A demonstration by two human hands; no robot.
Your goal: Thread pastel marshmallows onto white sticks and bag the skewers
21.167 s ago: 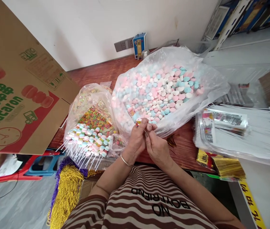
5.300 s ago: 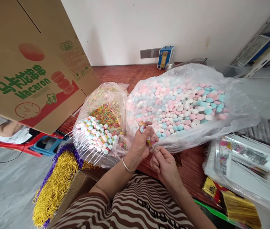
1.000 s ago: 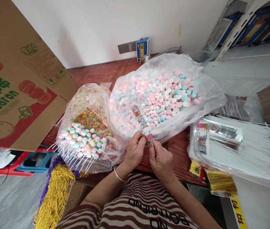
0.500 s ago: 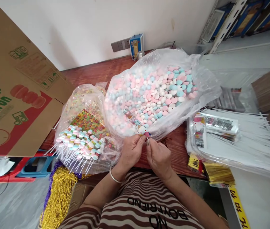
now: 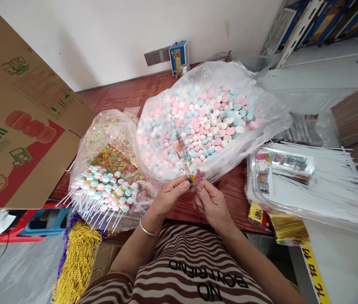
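Observation:
Both hands meet at the lower end of a narrow printed clear wrapper (image 5: 185, 156), which slants up and away over a big clear bag (image 5: 254, 131) of pink, white and blue candies. My left hand (image 5: 169, 196) pinches the wrapper's left edge between thumb and fingers. On its right edge my right hand (image 5: 212, 204) grips with the thumb on top. Left of the hands, candies threaded on white sticks (image 5: 106, 188) lie on a second clear bag (image 5: 103, 126) holding small multicoloured rings.
A large cardboard box (image 5: 30, 105) stands at the left. At the right, a clear tray (image 5: 292, 207) holds white sticks (image 5: 333, 169) and flat printed wrappers (image 5: 292, 162). A small blue device (image 5: 179, 57) is by the wall.
The wrapper now stands up more and shows more of its length above the hands. My right hand has turned, its thumb now flat on the wrapper. The view has shifted slightly.

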